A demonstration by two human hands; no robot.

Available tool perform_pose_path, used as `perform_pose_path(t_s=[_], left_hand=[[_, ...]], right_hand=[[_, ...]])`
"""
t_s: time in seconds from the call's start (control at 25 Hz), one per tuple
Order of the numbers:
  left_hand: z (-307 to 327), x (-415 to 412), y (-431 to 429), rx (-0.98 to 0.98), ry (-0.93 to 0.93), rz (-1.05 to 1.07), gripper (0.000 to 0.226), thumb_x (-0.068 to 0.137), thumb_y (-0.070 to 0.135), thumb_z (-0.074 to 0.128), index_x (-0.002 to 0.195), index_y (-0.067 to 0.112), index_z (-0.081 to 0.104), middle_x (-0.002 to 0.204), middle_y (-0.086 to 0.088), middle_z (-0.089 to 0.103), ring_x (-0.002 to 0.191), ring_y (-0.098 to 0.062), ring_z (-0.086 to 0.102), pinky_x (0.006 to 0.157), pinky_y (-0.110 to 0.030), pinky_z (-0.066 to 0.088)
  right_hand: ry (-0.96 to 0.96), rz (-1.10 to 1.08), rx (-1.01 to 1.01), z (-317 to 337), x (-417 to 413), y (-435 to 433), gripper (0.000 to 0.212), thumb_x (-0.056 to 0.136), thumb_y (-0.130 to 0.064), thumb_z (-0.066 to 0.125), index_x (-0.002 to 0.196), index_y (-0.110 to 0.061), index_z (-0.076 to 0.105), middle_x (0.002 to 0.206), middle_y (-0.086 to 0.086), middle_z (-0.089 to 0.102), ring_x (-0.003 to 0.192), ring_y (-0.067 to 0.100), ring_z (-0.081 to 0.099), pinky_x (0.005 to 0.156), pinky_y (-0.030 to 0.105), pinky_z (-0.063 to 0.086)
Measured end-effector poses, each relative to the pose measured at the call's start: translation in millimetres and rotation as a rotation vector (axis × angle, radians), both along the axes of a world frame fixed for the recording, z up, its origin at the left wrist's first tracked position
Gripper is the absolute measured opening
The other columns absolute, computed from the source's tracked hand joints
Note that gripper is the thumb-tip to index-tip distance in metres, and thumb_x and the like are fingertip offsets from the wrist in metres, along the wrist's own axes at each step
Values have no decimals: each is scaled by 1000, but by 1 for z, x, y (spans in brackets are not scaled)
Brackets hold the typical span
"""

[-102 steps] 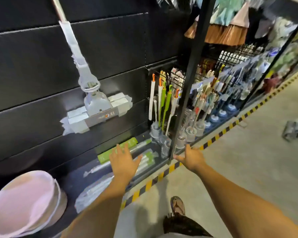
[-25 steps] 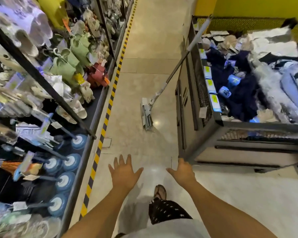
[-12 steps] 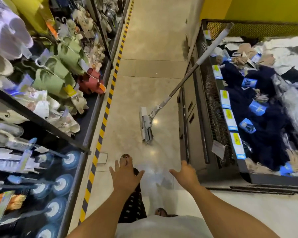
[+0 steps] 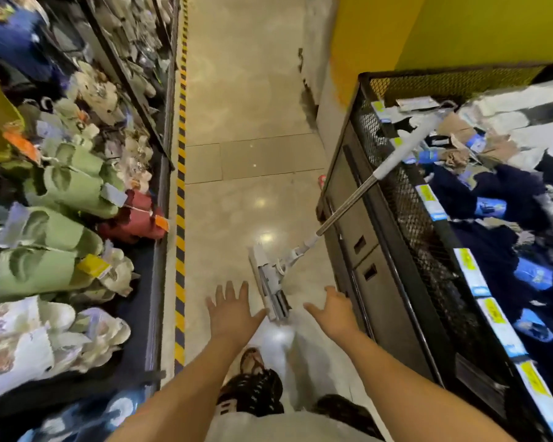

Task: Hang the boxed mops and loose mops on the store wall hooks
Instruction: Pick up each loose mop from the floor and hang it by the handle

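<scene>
Both hands out and empty — loose mop (image 4: pixel 272 283) on the aisle floor just ahead.

Left hand (image 4: pixel 232 311) fingers spread, right hand (image 4: pixel 332 312) loosely spread, neither touching anything. Mop head lies flat on the tiles between them, a bit farther off — its handle slants up right and leans on the wire bin (image 4: pixel 406 199). Slipper shelves (image 4: pixel 158 193) left.

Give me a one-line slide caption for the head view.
Both hands, left and right, open, reach toward a loose mop leaning on a mesh bin.
</scene>
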State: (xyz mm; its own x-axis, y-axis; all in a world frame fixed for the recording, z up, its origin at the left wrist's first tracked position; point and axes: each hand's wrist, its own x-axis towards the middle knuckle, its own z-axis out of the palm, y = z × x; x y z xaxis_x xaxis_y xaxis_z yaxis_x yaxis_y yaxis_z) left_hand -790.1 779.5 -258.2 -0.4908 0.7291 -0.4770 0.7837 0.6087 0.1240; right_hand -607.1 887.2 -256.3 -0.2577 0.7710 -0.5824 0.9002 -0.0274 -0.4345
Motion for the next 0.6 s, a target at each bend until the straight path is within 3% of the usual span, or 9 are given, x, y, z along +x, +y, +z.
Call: perform_pose_path(t_s=[0.2, 0.32, 0.6], left_hand=[[-7, -30, 64, -55, -8, -143, 88, 87, 74, 38, 155, 23, 13, 162, -12, 13, 148, -35, 12, 117, -56, 14], [-10, -23, 107, -30, -59, -220, 88, 86, 73, 41, 155, 24, 16, 161, -11, 17, 147, -35, 16, 117, -56, 16], [21, 6, 265, 239, -410, -268, 88, 83, 64, 60, 151, 16, 30, 155, -12, 34, 142, -29, 33, 115, -41, 29]], right_hand=[[189, -345, -60, 11, -18, 27, 71, 90, -39, 66, 145, -6, 35, 143, 20, 45, 133, 33, 41, 106, 41, 41], [269, -515, 34, 32, -2, 71, 67, 90, -38, 66, 142, -5, 40, 140, 16, 50, 127, 29, 49, 100, 36, 45], [589, -805, 308, 100, 27, 230, 59, 91, -34, 65, 140, -10, 42, 118, 3, 50, 102, 16, 51, 83, 25, 39]])
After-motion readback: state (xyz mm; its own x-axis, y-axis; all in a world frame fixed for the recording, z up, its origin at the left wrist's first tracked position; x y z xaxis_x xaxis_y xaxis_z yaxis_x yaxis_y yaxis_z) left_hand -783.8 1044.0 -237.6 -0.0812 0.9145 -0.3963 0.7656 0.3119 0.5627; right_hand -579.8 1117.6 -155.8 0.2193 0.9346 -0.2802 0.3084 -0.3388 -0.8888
